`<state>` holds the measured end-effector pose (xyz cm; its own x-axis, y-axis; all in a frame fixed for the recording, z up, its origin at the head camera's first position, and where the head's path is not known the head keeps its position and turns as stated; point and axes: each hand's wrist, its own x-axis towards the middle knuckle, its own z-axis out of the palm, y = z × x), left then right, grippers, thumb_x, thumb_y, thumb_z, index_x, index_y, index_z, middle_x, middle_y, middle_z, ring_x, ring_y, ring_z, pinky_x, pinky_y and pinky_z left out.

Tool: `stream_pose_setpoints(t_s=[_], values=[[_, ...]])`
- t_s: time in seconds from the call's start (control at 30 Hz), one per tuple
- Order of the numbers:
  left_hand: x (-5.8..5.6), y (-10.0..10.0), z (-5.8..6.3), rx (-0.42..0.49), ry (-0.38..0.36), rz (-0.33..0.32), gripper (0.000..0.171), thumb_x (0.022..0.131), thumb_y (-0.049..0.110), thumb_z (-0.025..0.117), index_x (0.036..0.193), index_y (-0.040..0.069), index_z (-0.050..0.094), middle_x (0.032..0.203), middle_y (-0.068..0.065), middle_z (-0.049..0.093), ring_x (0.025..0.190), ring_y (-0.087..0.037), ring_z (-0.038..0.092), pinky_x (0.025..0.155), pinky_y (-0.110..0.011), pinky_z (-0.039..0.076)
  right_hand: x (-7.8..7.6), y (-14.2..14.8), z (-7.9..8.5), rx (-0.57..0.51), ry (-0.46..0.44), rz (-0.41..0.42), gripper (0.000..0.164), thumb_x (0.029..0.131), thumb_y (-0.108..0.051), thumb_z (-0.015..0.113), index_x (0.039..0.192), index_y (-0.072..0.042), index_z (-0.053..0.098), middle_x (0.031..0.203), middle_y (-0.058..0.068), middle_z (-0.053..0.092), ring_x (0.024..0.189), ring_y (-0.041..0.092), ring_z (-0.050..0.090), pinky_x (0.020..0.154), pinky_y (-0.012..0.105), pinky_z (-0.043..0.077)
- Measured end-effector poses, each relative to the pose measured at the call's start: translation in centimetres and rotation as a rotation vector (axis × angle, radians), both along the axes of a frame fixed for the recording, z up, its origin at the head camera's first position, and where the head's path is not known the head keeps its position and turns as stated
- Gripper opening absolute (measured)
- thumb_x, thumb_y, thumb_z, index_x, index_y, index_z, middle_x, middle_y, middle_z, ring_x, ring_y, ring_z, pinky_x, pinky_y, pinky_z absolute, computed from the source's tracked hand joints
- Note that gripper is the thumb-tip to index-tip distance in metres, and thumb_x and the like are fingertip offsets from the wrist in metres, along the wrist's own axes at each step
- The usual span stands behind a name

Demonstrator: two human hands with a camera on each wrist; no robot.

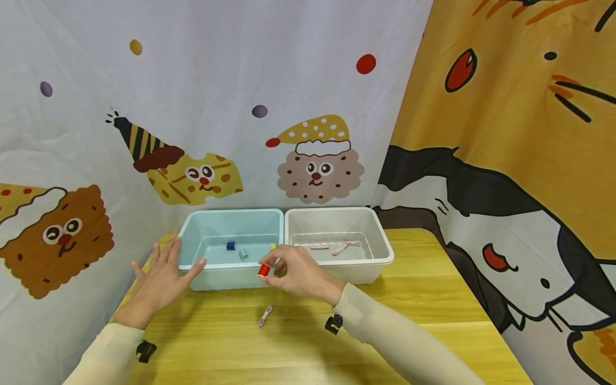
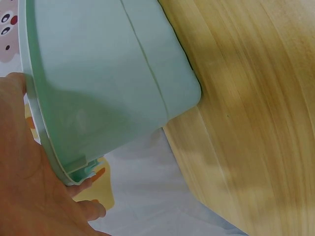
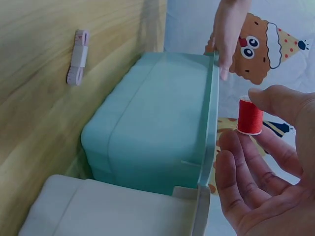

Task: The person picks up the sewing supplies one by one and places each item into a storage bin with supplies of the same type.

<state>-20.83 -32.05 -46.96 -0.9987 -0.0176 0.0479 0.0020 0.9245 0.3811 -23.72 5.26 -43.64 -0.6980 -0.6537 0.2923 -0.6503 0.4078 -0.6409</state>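
My right hand pinches a spool of red thread between thumb and fingers, by the front rim of the light blue bin. Spread fingers of my left hand rest at the left front corner of that same bin, as the left wrist view shows at its rim. Inside lie a dark blue thread spool and a pale teal one. Something yellow in there is mostly hidden behind my right hand. On the table in front lies a folded tape measure, bound with a white band.
A white bin stands against the blue bin's right side. It holds a pink-and-white folded strip and a looser one. The wooden table reaches back to a printed curtain behind the bins.
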Motion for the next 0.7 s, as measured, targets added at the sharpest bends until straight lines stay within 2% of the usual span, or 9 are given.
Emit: stream_pose_setpoints(t_s=[0.13, 0.4, 0.7], values=[[-0.1, 0.0, -0.1, -0.003, 0.005, 0.000, 0.120, 0.112, 0.086, 0.044, 0.186, -0.001, 0.006, 0.192, -0.037, 0.009, 0.174, -0.071, -0.006, 0.116, -0.107, -0.010, -0.6, 0.0, 0.4, -0.007, -0.010, 0.004, 0.029, 0.103, -0.021, 0.093, 0.130, -0.012, 0.086, 0.115, 0.000, 0.085, 0.083, -0.001, 0.079, 0.079, 0.017, 0.065], [-0.2, -0.1, -0.2, -0.006, 0.014, 0.000, 0.120, 0.112, 0.086, 0.044, 0.186, -0.001, 0.007, 0.192, -0.036, 0.009, 0.174, -0.071, -0.005, 0.116, -0.107, -0.010, -1.9, 0.0, 1.3, 0.013, -0.019, -0.022, 0.031, 0.105, -0.024, 0.091, 0.133, -0.014, 0.085, 0.117, -0.002, 0.085, 0.086, 0.002, 0.079, 0.073, 0.021, 0.066], [-0.1, -0.1, -0.4, -0.009, 0.017, 0.001, 0.120, 0.112, 0.086, 0.045, 0.186, 0.000, 0.008, 0.192, -0.036, 0.010, 0.175, -0.071, -0.004, 0.116, -0.107, -0.009, -3.3, -0.4, 2.0, 0.024, 0.016, -0.035, 0.032, 0.105, -0.024, 0.091, 0.134, -0.011, 0.086, 0.121, 0.001, 0.086, 0.090, 0.008, 0.079, 0.078, 0.021, 0.065]])
